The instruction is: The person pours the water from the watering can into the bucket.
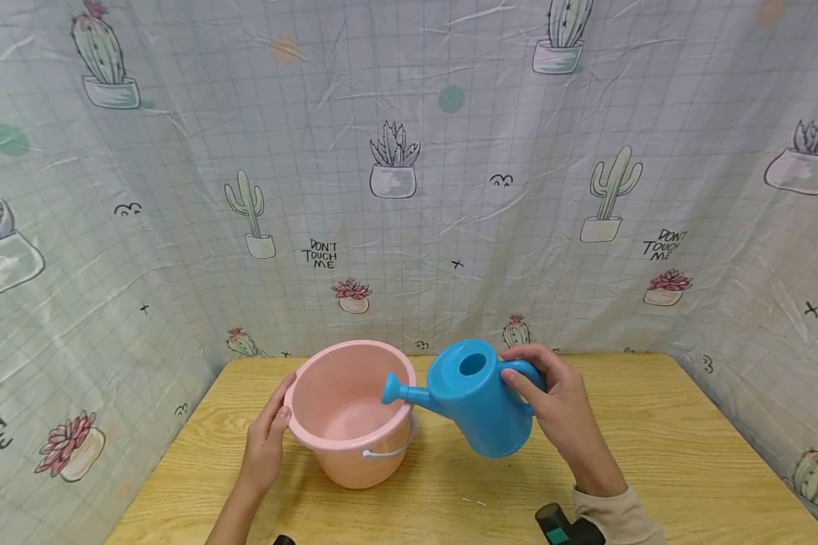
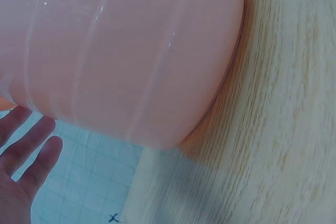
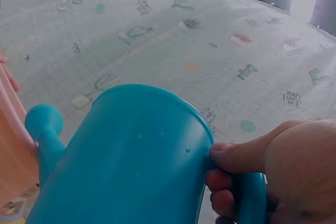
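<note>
A pink bucket (image 1: 364,462) stands on the wooden table, its mouth tipped toward the viewer. My left hand (image 1: 264,446) holds its left side at the rim, thumb near the edge; in the left wrist view, several fingers (image 2: 39,156) lie along the outer wall. My right hand (image 1: 552,397) grips the handle of a blue watering can (image 1: 487,416), thumb on top and fingers curled round. The can is raised and tilted left, and its spout head (image 1: 391,389) reaches over the bucket's right rim. No water shows leaving the spout. Droplets dot the can's side in the right wrist view.
The wood-grain table (image 1: 627,431) extends to both sides of the bucket. A cactus-print curtain (image 1: 409,250) surrounds its back and sides. The bucket's pale handle (image 1: 388,453) hangs down at its front right. Small white bits (image 1: 473,501) lie near the table's front.
</note>
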`<state>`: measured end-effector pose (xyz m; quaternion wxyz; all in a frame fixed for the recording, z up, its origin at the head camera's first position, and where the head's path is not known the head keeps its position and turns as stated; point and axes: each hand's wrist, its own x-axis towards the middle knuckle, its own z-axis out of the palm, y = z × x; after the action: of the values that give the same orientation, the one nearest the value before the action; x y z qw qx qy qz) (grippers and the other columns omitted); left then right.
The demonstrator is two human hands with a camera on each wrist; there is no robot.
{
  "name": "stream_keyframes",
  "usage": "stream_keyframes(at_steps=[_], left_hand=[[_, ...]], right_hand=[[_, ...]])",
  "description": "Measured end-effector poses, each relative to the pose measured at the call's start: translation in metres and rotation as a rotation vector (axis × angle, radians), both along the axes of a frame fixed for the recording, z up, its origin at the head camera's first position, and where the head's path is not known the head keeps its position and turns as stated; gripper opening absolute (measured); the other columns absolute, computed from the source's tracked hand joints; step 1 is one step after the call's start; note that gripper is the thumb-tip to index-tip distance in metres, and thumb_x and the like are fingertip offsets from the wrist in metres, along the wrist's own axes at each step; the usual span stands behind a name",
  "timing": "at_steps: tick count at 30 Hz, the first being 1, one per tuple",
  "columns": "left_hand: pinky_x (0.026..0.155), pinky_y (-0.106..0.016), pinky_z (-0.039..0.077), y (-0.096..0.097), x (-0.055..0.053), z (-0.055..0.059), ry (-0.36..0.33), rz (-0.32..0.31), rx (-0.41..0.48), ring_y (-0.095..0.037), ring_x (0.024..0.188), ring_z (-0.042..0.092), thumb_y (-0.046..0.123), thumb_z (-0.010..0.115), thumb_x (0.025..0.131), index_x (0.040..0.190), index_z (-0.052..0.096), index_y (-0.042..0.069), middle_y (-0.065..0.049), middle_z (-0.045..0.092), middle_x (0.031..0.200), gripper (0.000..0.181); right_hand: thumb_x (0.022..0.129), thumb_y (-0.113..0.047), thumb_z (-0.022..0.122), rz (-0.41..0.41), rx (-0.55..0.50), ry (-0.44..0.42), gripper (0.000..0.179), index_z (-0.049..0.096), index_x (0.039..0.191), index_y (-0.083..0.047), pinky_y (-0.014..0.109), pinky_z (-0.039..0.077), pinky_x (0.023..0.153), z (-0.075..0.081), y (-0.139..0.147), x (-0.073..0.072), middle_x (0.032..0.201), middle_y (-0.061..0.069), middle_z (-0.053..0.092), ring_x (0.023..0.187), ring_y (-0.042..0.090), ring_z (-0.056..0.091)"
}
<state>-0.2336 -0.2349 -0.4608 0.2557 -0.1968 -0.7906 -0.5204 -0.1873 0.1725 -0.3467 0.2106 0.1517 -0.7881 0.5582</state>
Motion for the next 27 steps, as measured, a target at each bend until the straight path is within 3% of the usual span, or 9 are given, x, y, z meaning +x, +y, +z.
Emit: stream_keyframes(at_steps=[13, 27], left_hand=[[0.102, -0.005, 0.036, 0.0016, 0.0017, 0.0019, -0.024, 0.002, 0.010, 0.010, 0.131, 0.041, 0.005, 0.035, 0.103, 0.148, 0.039, 0.009, -0.018, 0.043, 0.149, 0.046], [0.101, -0.006, 0.037, -0.0015, -0.0025, -0.0019, 0.003, -0.007, -0.005, 0.007, 0.132, 0.043, 0.002, 0.034, 0.102, 0.148, 0.039, 0.007, -0.020, 0.043, 0.148, 0.047]], right_hand=[[0.092, -0.011, 0.064, -0.009, -0.007, -0.005, 0.024, 0.062, 0.115, -0.004, 0.017, 0.050, 0.088, 0.0004, 0.0000, 0.0005, 0.111, 0.013, 0.066, 0.099, 0.002, 0.062], [0.092, -0.013, 0.065, -0.019, -0.002, 0.001, 0.022, 0.065, 0.113, -0.008, 0.019, 0.052, 0.086, 0.0036, -0.0010, 0.0013, 0.108, 0.007, 0.067, 0.096, 0.003, 0.063]])
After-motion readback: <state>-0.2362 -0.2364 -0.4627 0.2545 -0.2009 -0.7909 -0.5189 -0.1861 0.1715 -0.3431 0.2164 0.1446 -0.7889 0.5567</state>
